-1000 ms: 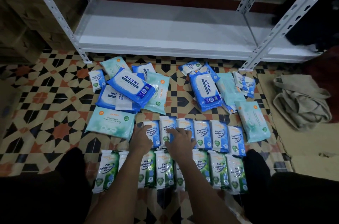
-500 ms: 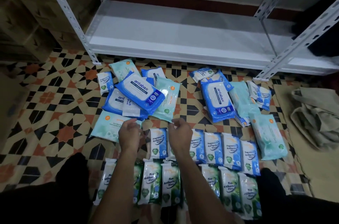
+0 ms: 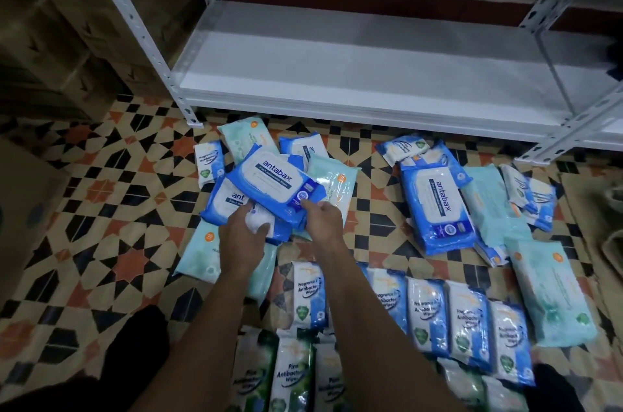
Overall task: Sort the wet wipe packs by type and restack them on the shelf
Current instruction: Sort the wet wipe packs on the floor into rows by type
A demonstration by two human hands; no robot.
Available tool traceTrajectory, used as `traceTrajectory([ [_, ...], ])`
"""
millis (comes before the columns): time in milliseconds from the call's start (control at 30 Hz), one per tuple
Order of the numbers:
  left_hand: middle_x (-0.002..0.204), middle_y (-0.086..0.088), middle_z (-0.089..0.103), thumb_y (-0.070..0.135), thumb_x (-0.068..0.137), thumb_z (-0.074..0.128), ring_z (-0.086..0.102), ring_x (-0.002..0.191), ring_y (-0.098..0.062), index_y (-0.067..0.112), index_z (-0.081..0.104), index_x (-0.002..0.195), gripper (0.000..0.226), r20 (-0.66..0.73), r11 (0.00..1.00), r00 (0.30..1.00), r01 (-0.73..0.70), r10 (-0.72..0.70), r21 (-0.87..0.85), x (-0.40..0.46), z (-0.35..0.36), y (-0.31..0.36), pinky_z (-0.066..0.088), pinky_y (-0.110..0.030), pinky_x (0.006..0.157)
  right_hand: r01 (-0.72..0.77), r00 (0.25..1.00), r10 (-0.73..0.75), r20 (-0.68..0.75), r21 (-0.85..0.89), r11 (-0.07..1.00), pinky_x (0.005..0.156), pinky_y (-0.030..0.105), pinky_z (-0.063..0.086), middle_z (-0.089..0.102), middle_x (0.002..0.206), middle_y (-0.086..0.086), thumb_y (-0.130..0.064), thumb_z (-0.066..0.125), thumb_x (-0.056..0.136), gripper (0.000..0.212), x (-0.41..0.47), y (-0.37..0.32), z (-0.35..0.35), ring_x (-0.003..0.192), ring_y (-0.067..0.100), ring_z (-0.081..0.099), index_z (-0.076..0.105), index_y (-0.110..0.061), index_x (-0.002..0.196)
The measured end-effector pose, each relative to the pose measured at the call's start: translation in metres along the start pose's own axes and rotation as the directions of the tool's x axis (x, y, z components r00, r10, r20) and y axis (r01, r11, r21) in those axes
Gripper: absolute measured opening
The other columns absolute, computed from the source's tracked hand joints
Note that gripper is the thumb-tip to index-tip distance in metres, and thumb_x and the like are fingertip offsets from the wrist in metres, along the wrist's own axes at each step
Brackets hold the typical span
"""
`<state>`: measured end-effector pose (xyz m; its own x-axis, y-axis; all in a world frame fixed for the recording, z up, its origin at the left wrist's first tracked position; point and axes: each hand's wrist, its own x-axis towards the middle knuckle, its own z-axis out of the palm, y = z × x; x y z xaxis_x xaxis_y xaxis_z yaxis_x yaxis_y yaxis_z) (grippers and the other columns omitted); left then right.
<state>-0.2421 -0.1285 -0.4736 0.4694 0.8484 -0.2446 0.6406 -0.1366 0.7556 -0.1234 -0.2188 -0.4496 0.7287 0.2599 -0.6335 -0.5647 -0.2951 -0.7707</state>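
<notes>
Antabax pack [image 3: 274, 185]: top of the left heap on the floor, tilted, both hands at its near edge.
Right hand [image 3: 324, 222]: fingers curled on the pack's near right corner.
Left hand [image 3: 242, 236]: gripping the near edge of the pack beneath.
Advice: lift the top pack clear before pulling, or the heap slides.
Shelf [image 3: 337, 74]: holds no packs.
Floor rows: fragrance-free packs [image 3: 468, 327], pine packs [image 3: 293, 374] nearer.

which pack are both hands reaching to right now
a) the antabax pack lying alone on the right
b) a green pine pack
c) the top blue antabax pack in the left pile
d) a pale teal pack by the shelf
c: the left hand and right hand meet at the near edge of the top antabax pack in the left pile, well away from the pine row.
</notes>
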Motion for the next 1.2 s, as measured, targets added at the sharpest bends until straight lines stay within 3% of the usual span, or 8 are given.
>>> traceTrajectory([
  [133, 0.143, -0.011, 0.053, 0.018, 0.090, 0.075, 0.047, 0.134, -0.032, 0.017, 0.054, 0.143, 0.057, -0.031, 1.000, 0.999, -0.010, 0.010, 0.011, 0.002, 0.002, -0.007, 0.046, -0.045, 0.105, 0.092, 0.995, -0.087, -0.050, 0.117, 0.989, 0.072, 0.043, 0.057, 0.072, 0.093, 0.011, -0.022, 0.066, 0.094, 0.016, -0.002, -0.002, -0.028, 0.084, 0.025, 0.072, 0.055, -0.016, 0.084],
  [300, 0.140, -0.008, 0.056, 0.016, 0.089, 0.075, 0.047, 0.131, -0.032, 0.020, 0.056, 0.140, 0.055, -0.031, 0.999, 0.999, 0.023, -0.022, 0.038, 0.001, 0.001, -0.003, 0.047, -0.050, 0.105, 0.187, 0.953, -0.066, -0.294, 0.403, 0.896, 0.054, 0.023, 0.049, 0.063, 0.082, 0.007, -0.013, 0.062, 0.097, 0.022, -0.007, 0.003, -0.092, 0.066, 0.013, 0.063, 0.047, -0.015, 0.082],
  [400, 0.138, -0.007, 0.056, 0.019, 0.089, 0.075, 0.045, 0.130, -0.031, 0.025, 0.055, 0.139, 0.054, -0.030, 0.994, 0.998, 0.060, -0.057, 0.094, -0.002, -0.002, 0.002, 0.046, -0.049, 0.104, 0.181, 0.888, -0.051, -0.457, 0.245, 0.952, 0.062, 0.033, 0.038, 0.046, 0.075, 0.005, -0.020, 0.059, 0.099, 0.026, 0.002, 0.011, -0.116, 0.064, 0.018, 0.042, 0.040, -0.017, 0.082],
  [467, 0.136, -0.010, 0.057, 0.021, 0.088, 0.075, 0.047, 0.127, -0.032, 0.028, 0.056, 0.137, 0.053, -0.028, 0.989, 0.997, 0.078, -0.075, 0.128, -0.003, -0.003, 0.002, 0.047, -0.050, 0.103, 0.083, 0.838, -0.023, -0.545, 0.086, 0.993, 0.071, 0.038, 0.042, 0.052, 0.079, 0.008, -0.023, 0.058, 0.100, 0.020, 0.011, 0.017, -0.130, 0.069, 0.023, 0.047, 0.046, -0.012, 0.088],
  [633, 0.125, -0.004, 0.059, 0.022, 0.084, 0.075, 0.048, 0.122, -0.030, 0.025, 0.061, 0.122, 0.040, -0.047, 0.980, 0.998, 0.041, -0.032, 0.196, -0.006, -0.006, 0.011, 0.044, -0.047, 0.100, -0.246, 0.901, 0.114, -0.418, -0.276, 0.929, 0.087, 0.045, 0.056, 0.070, 0.107, 0.023, -0.025, 0.060, 0.094, 0.033, 0.018, 0.032, -0.138, 0.096, 0.034, 0.068, 0.067, 0.005, 0.106],
  [800, 0.120, -0.003, 0.062, 0.039, 0.085, 0.075, 0.053, 0.118, -0.032, 0.023, 0.065, 0.098, 0.023, -0.100, 0.975, 0.992, 0.098, -0.079, 0.199, 0.031, -0.017, 0.024, 0.043, -0.046, 0.097, -0.085, 0.835, -0.114, -0.538, -0.331, 0.940, 0.078, 0.036, 0.044, 0.070, 0.102, 0.028, -0.016, 0.060, 0.094, 0.029, 0.001, 0.014, -0.126, 0.098, 0.040, 0.066, 0.069, 0.011, 0.099],
  [1033, 0.145, -0.018, 0.038, 0.035, 0.095, 0.061, 0.035, 0.131, -0.042, 0.022, 0.057, 0.128, 0.035, -0.132, 0.918, 0.987, 0.137, -0.094, 0.373, 0.097, -0.032, 0.038, 0.031, -0.051, 0.108, 0.149, 0.811, -0.296, -0.505, -0.312, 0.938, 0.054, 0.021, 0.035, 0.068, 0.092, 0.010, -0.012, 0.062, 0.091, 0.005, 0.013, -0.012, -0.118, 0.084, 0.025, 0.062, 0.063, -0.007, 0.092],
  [1200, 0.155, -0.021, 0.023, 0.033, 0.098, 0.058, 0.029, 0.136, -0.046, 0.032, 0.055, 0.135, 0.038, -0.121, 0.892, 0.987, 0.151, -0.109, 0.426, 0.138, -0.023, 0.038, 0.027, -0.055, 0.112, 0.198, 0.768, -0.525, -0.368, -0.643, 0.740, 0.086, 0.043, 0.051, 0.063, 0.107, 0.017, -0.022, 0.065, 0.090, 0.020, 0.074, -0.039, -0.126, 0.102, 0.037, 0.059, 0.068, -0.011, 0.106],
])
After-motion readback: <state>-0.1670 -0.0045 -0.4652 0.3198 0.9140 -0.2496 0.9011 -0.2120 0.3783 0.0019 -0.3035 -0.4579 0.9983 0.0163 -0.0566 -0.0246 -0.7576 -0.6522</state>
